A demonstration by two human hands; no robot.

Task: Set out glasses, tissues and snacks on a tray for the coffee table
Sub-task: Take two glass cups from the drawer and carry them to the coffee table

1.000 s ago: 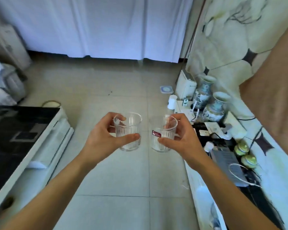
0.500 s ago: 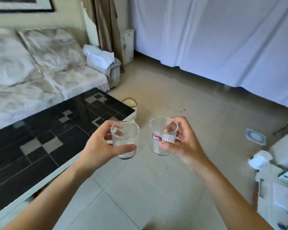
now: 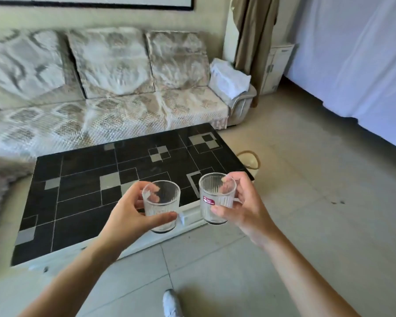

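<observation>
Sofa (image 3: 114,97) behind black coffee table (image 3: 82,186) (tiled floor (image 3: 306,202) around).

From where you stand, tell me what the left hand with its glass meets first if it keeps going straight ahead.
Probably the black tiled coffee table. The left hand grips a ribbed glass held out over the table's near edge, so going forward and down it would reach the tabletop. Depth is unclear; held level, it might pass above toward the sofa.

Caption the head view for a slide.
Left hand and right hand each hold a ribbed glass before the coffee table.
</observation>
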